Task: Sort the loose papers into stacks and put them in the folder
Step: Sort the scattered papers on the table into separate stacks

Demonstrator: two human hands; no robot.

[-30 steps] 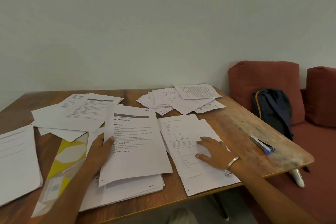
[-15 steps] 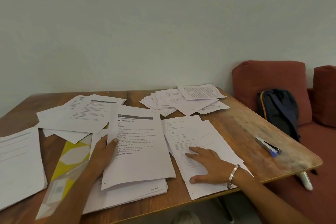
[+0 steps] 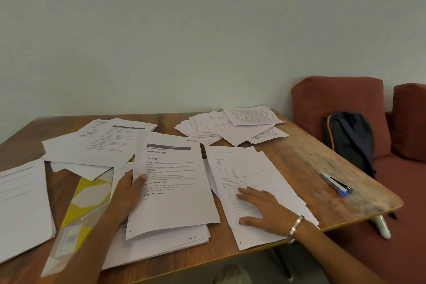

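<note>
your left hand pinches the top sheet at its 9 o'clock edge; your right hand lies spread flat on the stack at 3 o'clock. thin, floppy, slippery paper: grip edges.

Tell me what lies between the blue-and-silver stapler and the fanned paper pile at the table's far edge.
Only bare wooden tabletop, in the head view, between the blue-and-silver stapler and the fanned paper pile.

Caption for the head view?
Left hand grips printed sheet; right hand flat on stack.
</note>
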